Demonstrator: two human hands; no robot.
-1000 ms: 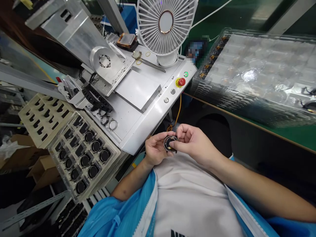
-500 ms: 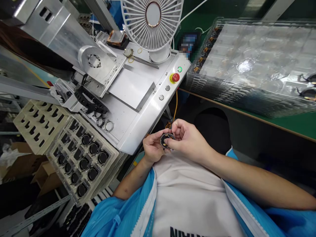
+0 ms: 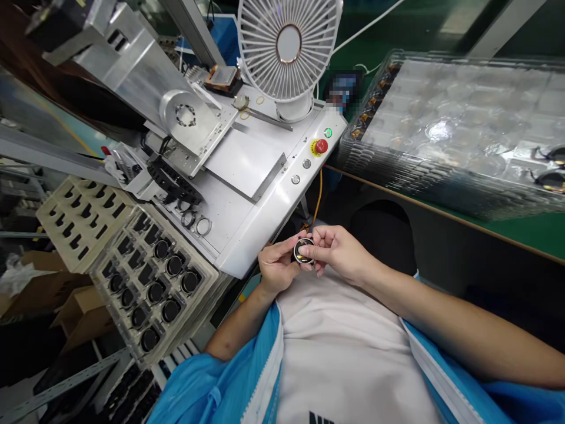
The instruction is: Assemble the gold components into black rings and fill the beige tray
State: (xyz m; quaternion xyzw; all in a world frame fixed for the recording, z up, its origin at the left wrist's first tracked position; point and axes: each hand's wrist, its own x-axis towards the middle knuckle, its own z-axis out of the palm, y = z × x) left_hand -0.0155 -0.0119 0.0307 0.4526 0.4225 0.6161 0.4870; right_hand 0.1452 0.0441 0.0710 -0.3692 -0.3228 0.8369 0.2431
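A small round watch case (image 3: 299,254) with a bright metal rim and a dark inside with gold-coloured bits is held in front of my chest. My left hand (image 3: 279,264) grips it from the left, its fingers along the far edge and its thumb low on the near side. My right hand (image 3: 338,252) closes on it from the right, the thumb pressed over its open face and the fingers curled beside the rim. The thumb covers part of the inside, and the underside is hidden.
A white machine (image 3: 260,221) with buttons and a red emergency stop (image 3: 321,146) stands ahead, bearing a fan (image 3: 289,70) and loose metal rings (image 3: 203,226). A tray (image 3: 207,282) of round black parts lies left. Stacked clear trays (image 3: 366,150) sit on the right table.
The view has shifted, so the surroundings sit lower and slightly right. The watch case now shows more of its bright rim, with my right thumb still on its face.
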